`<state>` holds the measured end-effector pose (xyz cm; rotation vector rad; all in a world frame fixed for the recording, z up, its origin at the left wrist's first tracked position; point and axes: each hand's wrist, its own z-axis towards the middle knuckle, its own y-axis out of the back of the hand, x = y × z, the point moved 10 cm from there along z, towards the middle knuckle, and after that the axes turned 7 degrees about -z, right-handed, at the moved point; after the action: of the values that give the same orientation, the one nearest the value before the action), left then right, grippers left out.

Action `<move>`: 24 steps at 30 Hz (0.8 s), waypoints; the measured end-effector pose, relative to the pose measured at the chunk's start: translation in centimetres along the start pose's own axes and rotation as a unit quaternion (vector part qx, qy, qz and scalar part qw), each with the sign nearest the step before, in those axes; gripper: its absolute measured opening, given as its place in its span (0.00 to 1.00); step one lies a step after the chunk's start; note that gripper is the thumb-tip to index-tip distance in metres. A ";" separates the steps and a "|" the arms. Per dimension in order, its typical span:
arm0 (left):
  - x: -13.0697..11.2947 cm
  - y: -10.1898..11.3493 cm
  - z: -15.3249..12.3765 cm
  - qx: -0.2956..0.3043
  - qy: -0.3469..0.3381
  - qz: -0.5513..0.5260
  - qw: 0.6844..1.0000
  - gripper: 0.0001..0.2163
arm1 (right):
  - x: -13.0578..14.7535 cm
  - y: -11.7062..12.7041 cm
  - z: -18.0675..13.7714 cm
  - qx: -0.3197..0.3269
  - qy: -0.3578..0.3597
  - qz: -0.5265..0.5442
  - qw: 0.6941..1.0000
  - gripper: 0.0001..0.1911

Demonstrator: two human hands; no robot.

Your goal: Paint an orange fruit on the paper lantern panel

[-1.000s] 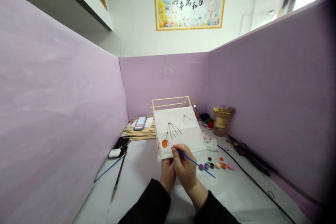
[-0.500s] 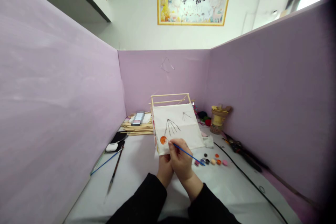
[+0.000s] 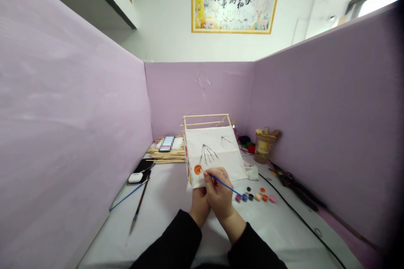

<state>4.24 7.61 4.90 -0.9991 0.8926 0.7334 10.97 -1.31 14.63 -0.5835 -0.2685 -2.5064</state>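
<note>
My right hand pinches a thin blue paintbrush, its tip beside an orange painted disc. That disc is at the lower left of a white sheet covering a box-shaped lantern frame of thin wooden sticks. Dark lines fan out from a point above the disc, and a smaller fan shows at the upper right. Below the frame's near edge, my left hand grips the lantern frame; its fingers are mostly hidden behind the sheet and my right hand. The two hands touch.
Small paint pots stand right of my hands. To the left lie a brown brush, another blue brush and a white case. Wooden sticks and a phone are behind. Pliers and a black cable lie right.
The view has shifted slightly, so everything sits a little lower and further right. My hands keep the same hold, with the brush tip still by the orange disc.
</note>
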 end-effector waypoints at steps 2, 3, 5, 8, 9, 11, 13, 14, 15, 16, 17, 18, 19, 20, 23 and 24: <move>-0.1 0.1 0.0 -0.004 0.003 0.001 1.000 0.14 | 0.0 0.0 0.0 0.001 0.001 0.000 1.000 0.04; -0.3 0.1 0.0 -0.008 0.000 -0.004 1.000 0.14 | 0.0 -0.1 0.0 0.002 0.000 0.001 1.000 0.04; -0.8 0.0 -0.1 -0.017 -0.008 -0.021 1.000 0.14 | 0.0 -0.2 0.0 0.006 -0.003 0.001 1.000 0.05; -1.3 -0.2 -0.1 -0.023 -0.014 -0.040 0.999 0.14 | -0.1 -0.2 0.0 0.007 -0.003 0.002 1.000 0.05; -1.3 -0.2 -0.1 -0.022 -0.010 -0.040 0.999 0.14 | -0.1 -0.2 -0.1 0.004 -0.003 0.001 1.000 0.04; -1.0 -0.3 -0.2 -0.019 -0.002 -0.038 0.999 0.15 | -0.2 -0.1 -0.1 0.000 -0.005 -0.003 1.000 0.04; -0.8 -0.3 -0.2 -0.015 0.003 -0.034 0.999 0.16 | -0.4 -0.1 -0.2 -0.003 -0.008 -0.003 1.000 0.04; -0.8 -0.3 -0.2 -0.014 0.004 -0.033 0.999 0.16 | -0.4 -0.1 -0.2 -0.003 -0.009 -0.002 1.000 0.04; -0.8 -0.3 -0.2 -0.014 0.005 -0.032 0.999 0.16 | -0.4 -0.1 -0.1 -0.002 -0.009 -0.001 1.000 0.04; -0.9 -0.3 -0.2 -0.014 0.005 -0.032 0.999 0.15 | -0.3 -0.2 -0.1 0.000 -0.006 -0.001 1.000 0.04; -1.0 -0.4 -0.2 -0.014 0.001 -0.033 0.999 0.15 | -0.2 -0.2 0.0 0.001 -0.004 -0.002 1.000 0.04; -1.3 -0.4 -0.2 -0.015 -0.006 -0.035 0.999 0.14 | -0.1 -0.2 0.0 0.003 -0.002 -0.004 1.000 0.04; -1.6 -0.5 -0.3 -0.016 -0.014 -0.038 0.999 0.14 | 0.0 -0.3 0.1 0.005 0.000 -0.006 1.000 0.04; -1.9 -0.5 -0.3 -0.016 -0.022 -0.041 0.999 0.13 | 0.0 -0.3 0.1 0.007 0.000 -0.008 1.000 0.04; -1.9 -0.6 -0.3 -0.013 -0.018 -0.044 0.999 0.12 | -0.1 -0.2 0.0 0.008 -0.004 -0.013 1.000 0.04; -1.7 -0.6 -0.3 -0.013 -0.012 -0.043 0.999 0.12 | -0.2 -0.2 0.0 0.007 -0.005 -0.012 1.000 0.04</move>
<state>3.90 6.94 6.58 -1.0445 0.8157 0.6838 11.00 -1.03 14.53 -0.5908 -0.2996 -2.5227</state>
